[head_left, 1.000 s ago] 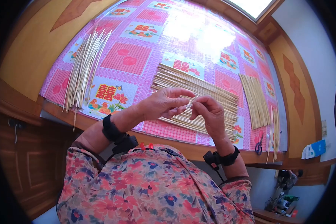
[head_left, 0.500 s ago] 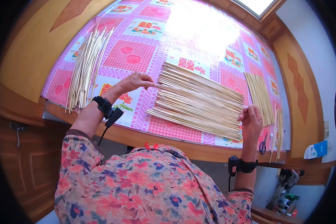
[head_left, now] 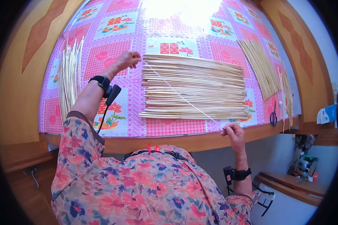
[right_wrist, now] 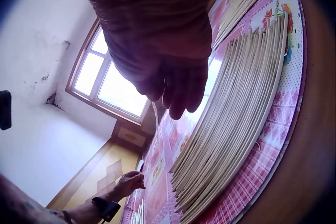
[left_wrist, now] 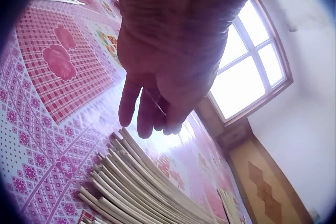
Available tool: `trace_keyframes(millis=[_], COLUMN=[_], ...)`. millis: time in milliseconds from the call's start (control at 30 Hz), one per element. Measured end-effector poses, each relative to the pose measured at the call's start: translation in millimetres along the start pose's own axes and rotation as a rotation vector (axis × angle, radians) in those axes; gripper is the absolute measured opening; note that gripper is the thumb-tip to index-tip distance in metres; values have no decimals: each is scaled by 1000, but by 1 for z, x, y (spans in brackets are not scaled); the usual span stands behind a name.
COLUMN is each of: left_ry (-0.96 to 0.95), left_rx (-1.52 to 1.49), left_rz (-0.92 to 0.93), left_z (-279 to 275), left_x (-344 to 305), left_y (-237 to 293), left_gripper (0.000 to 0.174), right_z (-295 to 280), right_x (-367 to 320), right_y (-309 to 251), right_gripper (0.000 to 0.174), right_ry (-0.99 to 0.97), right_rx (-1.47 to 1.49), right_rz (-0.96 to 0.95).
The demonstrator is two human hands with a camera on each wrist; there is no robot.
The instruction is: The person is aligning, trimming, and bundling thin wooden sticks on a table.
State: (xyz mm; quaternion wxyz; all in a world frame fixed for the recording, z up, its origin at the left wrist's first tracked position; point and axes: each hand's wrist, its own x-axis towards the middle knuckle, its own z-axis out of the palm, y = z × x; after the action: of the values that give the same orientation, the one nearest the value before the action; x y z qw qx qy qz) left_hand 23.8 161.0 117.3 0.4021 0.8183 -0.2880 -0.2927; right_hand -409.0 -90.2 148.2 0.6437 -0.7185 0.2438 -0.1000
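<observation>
A thin white string point(head_left: 180, 96) runs taut on a slant between the two hands, across a mat-like row of pale, slender sticks point(head_left: 195, 88). My left hand point(head_left: 127, 60) pinches its far end beside the row's upper left corner; in the left wrist view a bit of string shows among the curled fingers point(left_wrist: 144, 121). The other end is pinched by my right hand point(head_left: 233, 135), at the table's front edge below the row's right end. From the right wrist view, the string point(right_wrist: 156, 116) leaves between thumb and fingers, with the sticks point(right_wrist: 231, 113) alongside.
A loose bundle of sticks point(head_left: 69, 75) lies at the left, and a flatter bundle point(head_left: 259, 67) at the right. Scissors point(head_left: 273, 114) and a few thin sticks point(head_left: 286, 97) are near the right front corner. A patterned pink cloth point(head_left: 127, 90) covers the table.
My hands were close together, then spread apart with the string between them. Since then my right hand has come down toward the front edge, and the string has turned from nearly level to steep.
</observation>
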Motion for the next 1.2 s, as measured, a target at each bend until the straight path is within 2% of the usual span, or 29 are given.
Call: trace_keyframes(millis=[33,67,100,133,200,233,300,333,400,500,600,633,733,800,967,1200], left_ry=[37,13,69,124,143,188,174,176,172,263,242,234,192,156,146,141], left_rx=[117,122,254,383,431,475,553,628,689,719,738,719,651,559,568,613], left_rz=[42,37,148,260,303,350,362,378,370,286,252,297,259,255,351,372], left_z=[2,2,3,6,9,11,20,24,35,46,46,45,49,55,65,72], left_x=[13,25,39,52,80,90,107,115,131,150,169,176,192,193,211,205], left_y=[2,3,1,-2,-4,-3,-1,2,2,-5,-12,-16,-24,-20,-44,-25], left_gripper=[12,12,12,12,12,12,13,15,16,16,17,17,17,17,16,12], right_z=[8,17,26,37,60,69,85,93,108,122,126,126,128,129,131,132], right_x=[-1,-2,-2,-3,1,5,15,22,37,57,68,71,77,84,96,99], right_y=[5,9,13,16,20,24,32,37,47,68,85,89,92,91,90,89], right_gripper=[7,4,5,5,8,8,8,8,9,8,7,7,6,4,4,6], right_ry=[13,-55,-128,-121,-260,-256,-427,-423,-441,-450,-469,-469,-486,-564,-650,-716], right_rx=[11,-277,-564,-555,-762,-754,-851,-844,-861,-907,-914,-920,-913,-903,-885,-803], right_rz=[21,-125,-267,-243,-488,-474,-654,-648,-778,-783,-749,-736,-717,-671,-678,-637])
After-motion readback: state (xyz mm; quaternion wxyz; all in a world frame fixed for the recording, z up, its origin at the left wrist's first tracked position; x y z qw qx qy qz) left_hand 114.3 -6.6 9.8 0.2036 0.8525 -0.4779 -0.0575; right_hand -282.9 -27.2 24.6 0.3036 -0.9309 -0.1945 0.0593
